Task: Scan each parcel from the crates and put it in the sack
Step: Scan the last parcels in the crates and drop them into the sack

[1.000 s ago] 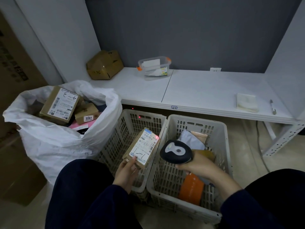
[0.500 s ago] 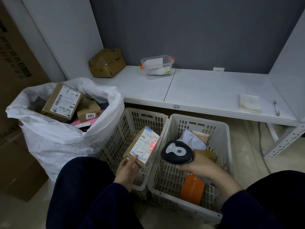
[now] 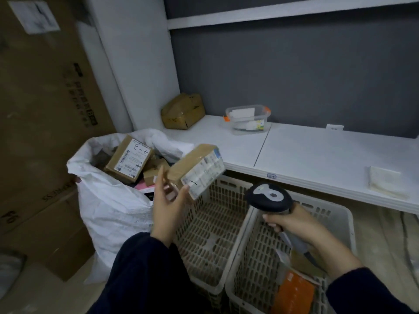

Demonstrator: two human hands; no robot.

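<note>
A cardboard box (image 3: 183, 111) is set far left on the white shelf (image 3: 317, 155), a clear tub (image 3: 247, 120) near it, a folded cloth (image 3: 385, 181) right. The sack (image 3: 113, 207), left crate (image 3: 210, 234) and right crate (image 3: 256, 257) are stood on the floor (image 3: 374, 230).

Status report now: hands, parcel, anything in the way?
Left hand at corner of parcel, grip unclear. Right hand grips scanner. Nothing between it and sack.

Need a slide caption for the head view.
Left hand holds a labelled parcel near the white sack; right hand grips the scanner above the right crate.

A plain dark navy left sleeve (image 3: 147, 264) and matching right sleeve (image 3: 371, 291) reach down to the wrists.
</note>
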